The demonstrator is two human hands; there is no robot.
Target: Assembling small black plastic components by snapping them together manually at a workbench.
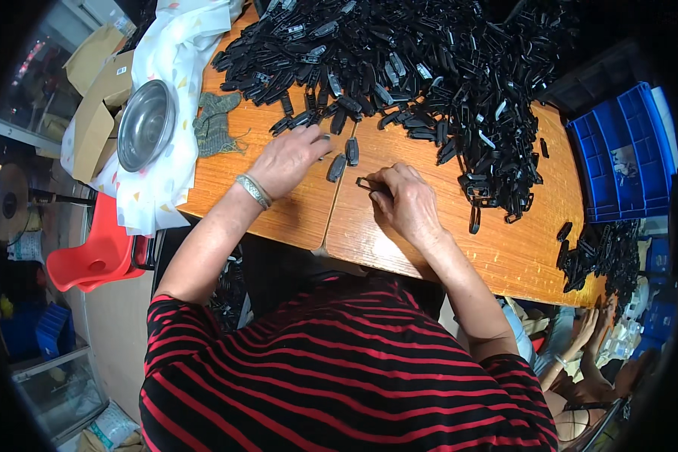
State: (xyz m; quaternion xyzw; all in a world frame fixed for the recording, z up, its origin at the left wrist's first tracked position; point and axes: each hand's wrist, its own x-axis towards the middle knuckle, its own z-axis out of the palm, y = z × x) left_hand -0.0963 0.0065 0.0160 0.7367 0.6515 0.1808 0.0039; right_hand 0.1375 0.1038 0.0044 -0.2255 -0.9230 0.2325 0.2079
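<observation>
My right hand pinches a small black frame piece at its fingertips. My left hand lies loosely spread, holding nothing, on the wooden table; two loose black clips, long axes pointing away from me, sit just right of it, between both hands.

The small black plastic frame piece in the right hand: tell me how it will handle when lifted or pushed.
The small black plastic frame piece looks stiff: pinched by the right hand, it keeps its shape. It is probably light, since fingertips alone hold it. Flat and angular like those in the heap of black plastic parts, it should slide on the wooden table rather than roll.
</observation>
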